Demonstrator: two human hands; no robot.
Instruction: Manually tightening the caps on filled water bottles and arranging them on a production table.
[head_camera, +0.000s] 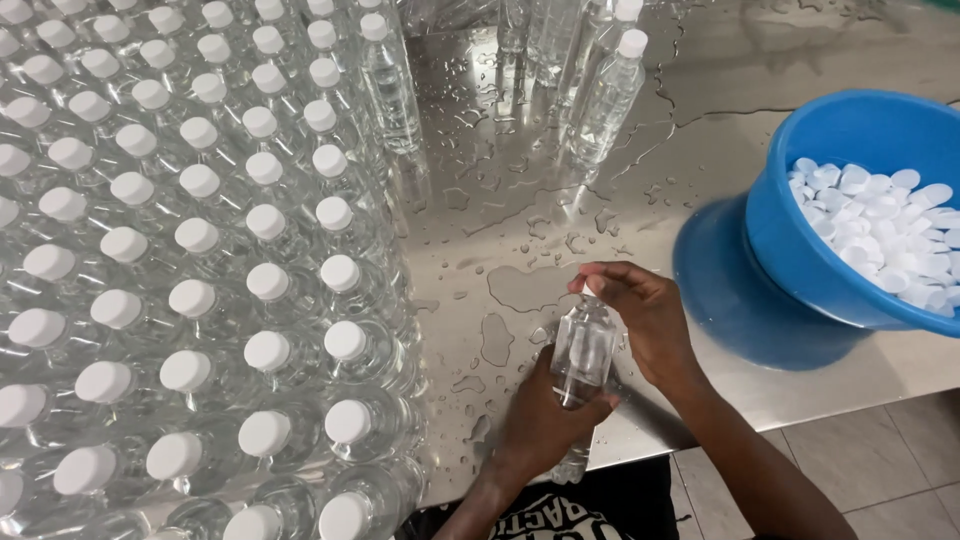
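Clear bottle (583, 350) between both hands' fingers (610, 290)

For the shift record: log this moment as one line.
left hand: grips clear bottle body | right hand: fingers on bottle top | beside: capped bottles, blue bowl of white caps | table: wet

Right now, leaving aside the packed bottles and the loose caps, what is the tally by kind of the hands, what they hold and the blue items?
Hands: 2, left hand and right hand
Clear bottle held between them: 1
Blue bowl holding caps: 1
Blue round base under the bowl: 1
Total: 5
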